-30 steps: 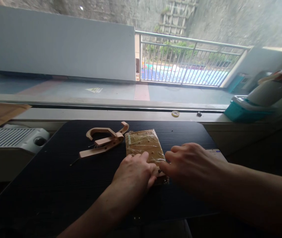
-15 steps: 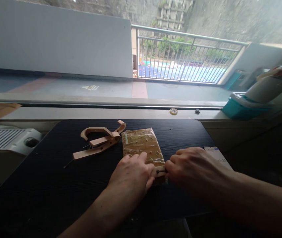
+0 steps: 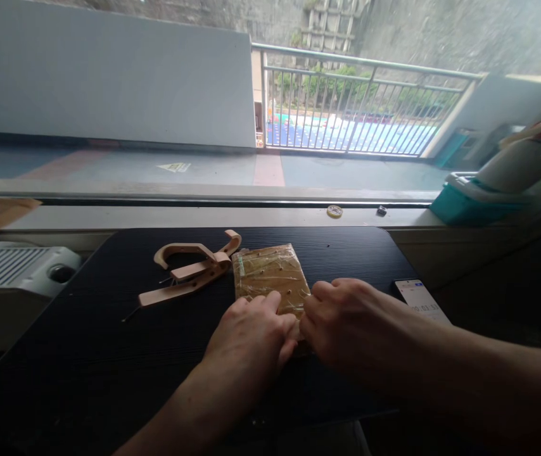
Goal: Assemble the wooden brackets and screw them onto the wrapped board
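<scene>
A small wooden board (image 3: pixel 268 272) with rows of holes, wrapped in clear film, lies on the black table (image 3: pixel 109 354). My left hand (image 3: pixel 251 332) rests on the board's near left corner, fingers curled over it, holding it down. My right hand (image 3: pixel 346 323) is closed in a pinch at the board's near right edge, touching my left fingers. What it pinches is hidden. Curved wooden parts (image 3: pixel 189 269) with thin pins lie just left of the board, untouched.
A phone (image 3: pixel 420 297) with a lit screen lies at the table's right edge. A white vented unit (image 3: pixel 14 269) stands to the left. On the window sill sit a small round disc (image 3: pixel 334 211) and a teal-and-white object (image 3: pixel 470 206).
My right hand, which held a small dark pin at the board's near edge half a second ago, has moved left against my left hand and now covers it. The left hand stays put.
</scene>
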Demonstrator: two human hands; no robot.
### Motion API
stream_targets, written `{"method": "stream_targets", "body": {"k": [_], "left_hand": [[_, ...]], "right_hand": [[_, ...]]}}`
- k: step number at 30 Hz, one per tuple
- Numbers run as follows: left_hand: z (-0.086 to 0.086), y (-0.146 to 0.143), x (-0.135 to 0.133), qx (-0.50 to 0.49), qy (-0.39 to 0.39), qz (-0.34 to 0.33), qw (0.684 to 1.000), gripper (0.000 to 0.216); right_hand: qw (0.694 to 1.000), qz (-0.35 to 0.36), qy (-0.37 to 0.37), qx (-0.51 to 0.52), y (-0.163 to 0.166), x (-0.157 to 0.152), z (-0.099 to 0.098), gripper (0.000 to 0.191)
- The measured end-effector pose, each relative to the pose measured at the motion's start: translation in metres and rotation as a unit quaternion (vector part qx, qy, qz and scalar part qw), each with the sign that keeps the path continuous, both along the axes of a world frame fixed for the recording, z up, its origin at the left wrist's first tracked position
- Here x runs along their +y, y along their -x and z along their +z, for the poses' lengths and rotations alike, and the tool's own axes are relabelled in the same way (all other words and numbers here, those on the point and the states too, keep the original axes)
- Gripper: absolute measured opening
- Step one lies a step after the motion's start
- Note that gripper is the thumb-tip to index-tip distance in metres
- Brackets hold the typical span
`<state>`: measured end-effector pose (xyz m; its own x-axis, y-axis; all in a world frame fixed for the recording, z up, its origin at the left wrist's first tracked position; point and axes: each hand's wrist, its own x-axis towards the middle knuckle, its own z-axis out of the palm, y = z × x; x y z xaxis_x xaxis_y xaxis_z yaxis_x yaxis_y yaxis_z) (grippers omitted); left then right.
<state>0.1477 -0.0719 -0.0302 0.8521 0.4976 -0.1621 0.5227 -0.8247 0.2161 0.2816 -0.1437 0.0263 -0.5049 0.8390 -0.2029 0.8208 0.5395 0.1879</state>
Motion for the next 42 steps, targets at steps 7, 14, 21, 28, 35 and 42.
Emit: {"method": "stream_targets", "body": {"k": [7, 14, 21, 28, 35, 42], "left_hand": [[-0.001, 0.001, -0.001, -0.006, -0.018, -0.007, 1.0, 0.029], [-0.001, 0.007, -0.003, 0.002, -0.034, 0.003, 0.999, 0.023], [0.003, 0.003, -0.002, 0.004, -0.018, 0.003, 1.0, 0.023], [0.002, 0.0, -0.002, 0.018, -0.012, 0.014, 1.0, 0.021], [-0.003, -0.002, -0.002, 0.021, -0.024, 0.02, 0.999, 0.031], [0.019, 0.003, 0.015, 0.026, 0.075, -0.027, 0.996, 0.033]], "right_hand": [[0.988, -0.133, 0.077, -0.002, -0.019, 0.0, -0.002, 0.018], [0.941, -0.279, 0.021, 0.192, -0.056, -0.027, -0.001, 0.023], [0.768, -0.325, 0.077, 0.547, -0.057, -0.044, -0.081, 0.048], [0.741, -0.294, 0.068, 0.6, -0.05, -0.034, -0.106, 0.033], [0.755, -0.277, 0.076, 0.59, -0.051, -0.032, -0.097, 0.024], [0.714, -0.316, 0.079, 0.62, -0.053, -0.038, -0.099, 0.04]]}}
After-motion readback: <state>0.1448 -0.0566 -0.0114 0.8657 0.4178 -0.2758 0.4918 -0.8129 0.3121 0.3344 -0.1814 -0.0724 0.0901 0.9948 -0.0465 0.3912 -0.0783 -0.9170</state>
